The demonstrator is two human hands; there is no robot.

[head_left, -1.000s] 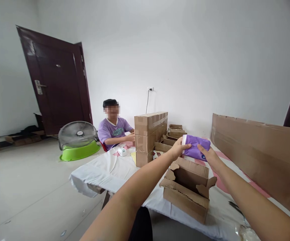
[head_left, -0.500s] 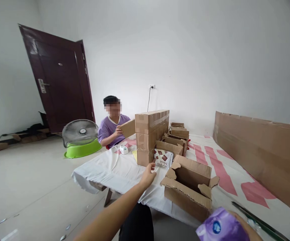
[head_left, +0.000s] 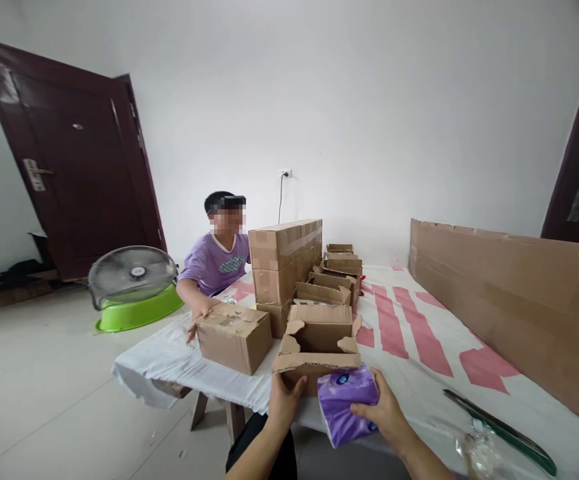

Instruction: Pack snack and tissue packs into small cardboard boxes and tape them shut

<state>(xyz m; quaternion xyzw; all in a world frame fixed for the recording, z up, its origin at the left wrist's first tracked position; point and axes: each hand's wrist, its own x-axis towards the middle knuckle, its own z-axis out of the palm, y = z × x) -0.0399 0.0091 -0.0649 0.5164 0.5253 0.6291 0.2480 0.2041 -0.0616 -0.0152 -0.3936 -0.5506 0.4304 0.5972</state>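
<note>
My left hand (head_left: pixel 285 400) grips the near left corner of an open cardboard box (head_left: pixel 319 367), thumb on its front wall. Torn flaps stand up around the box's opening, and its floor is hidden from me. In my right hand (head_left: pixel 382 408) is a soft purple tissue pack (head_left: pixel 342 403) with a round blue logo. It is held tilted just in front of the box's right front corner, outside the opening. A closed carton (head_left: pixel 234 337) sits to the left, with a co-worker's hand (head_left: pixel 201 315) on its far left side.
Stacked taped cartons (head_left: pixel 274 287) rise behind the box, beside a row of open boxes (head_left: pixel 337 277). At right lie a long dark-green-handled tool (head_left: pixel 499 430) and crumpled clear plastic (head_left: pixel 479 450). A tall cardboard sheet (head_left: pixel 509 300) borders the table. A fan (head_left: pixel 137 273) stands left.
My left hand has gone from beside the carton stack to the open box. The purple pack has come up closer to that box. The co-worker has put a carton down on the table.
</note>
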